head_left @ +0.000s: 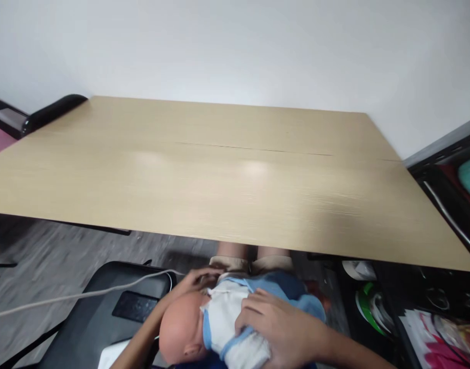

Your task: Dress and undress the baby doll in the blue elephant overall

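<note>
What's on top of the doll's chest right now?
The right hand lies flat on the doll, over its white and blue clothes. The left hand touches the clothes near its neck. The chest under the right palm is covered, so nothing there can be seen.

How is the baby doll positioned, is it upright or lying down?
Lying down. The doll rests across the person's lap, bald head sideways toward the left; the right hand lies on its chest, the left hand touches its shoulder.

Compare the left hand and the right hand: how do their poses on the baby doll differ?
The right hand lies flat and spread on the chest of the baby doll, over its white and blue clothing, while the left hand reaches to the far side near the collar. The right hand shows fully; the left hand is blurred and partly hidden by the doll. Both touch the doll, below the wooden table.
</note>
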`<state>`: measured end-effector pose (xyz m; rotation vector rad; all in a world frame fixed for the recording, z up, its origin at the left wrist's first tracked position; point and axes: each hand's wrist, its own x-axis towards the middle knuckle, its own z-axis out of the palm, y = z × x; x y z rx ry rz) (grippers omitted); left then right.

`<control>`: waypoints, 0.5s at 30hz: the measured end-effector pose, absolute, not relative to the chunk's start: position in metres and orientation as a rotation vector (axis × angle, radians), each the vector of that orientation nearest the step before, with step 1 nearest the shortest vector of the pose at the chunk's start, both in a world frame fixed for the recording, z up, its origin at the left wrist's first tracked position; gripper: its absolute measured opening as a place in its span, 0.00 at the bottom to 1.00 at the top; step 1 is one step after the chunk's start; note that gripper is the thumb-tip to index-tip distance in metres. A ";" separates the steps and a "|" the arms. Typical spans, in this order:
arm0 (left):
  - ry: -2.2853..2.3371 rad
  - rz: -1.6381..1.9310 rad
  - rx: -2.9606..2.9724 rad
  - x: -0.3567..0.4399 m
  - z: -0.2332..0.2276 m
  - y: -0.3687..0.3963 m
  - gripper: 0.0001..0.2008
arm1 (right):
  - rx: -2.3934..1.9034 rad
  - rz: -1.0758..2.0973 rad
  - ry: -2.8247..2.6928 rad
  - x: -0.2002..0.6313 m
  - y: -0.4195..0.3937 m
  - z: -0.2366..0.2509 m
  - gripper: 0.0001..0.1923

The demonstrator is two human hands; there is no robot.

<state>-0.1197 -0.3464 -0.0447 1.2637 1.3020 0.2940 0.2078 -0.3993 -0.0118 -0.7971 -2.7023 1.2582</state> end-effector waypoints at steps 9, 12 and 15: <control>0.720 0.269 1.520 -0.103 -0.052 -0.398 0.48 | -0.278 0.642 -2.920 0.196 -0.400 -0.030 0.12; 0.792 0.278 1.514 -0.084 -0.061 -0.404 0.34 | -0.299 0.431 -2.808 0.206 -0.422 -0.045 0.16; 0.778 0.359 1.552 -0.087 -0.064 -0.401 0.22 | -0.525 0.266 -2.568 0.225 -0.451 -0.057 0.13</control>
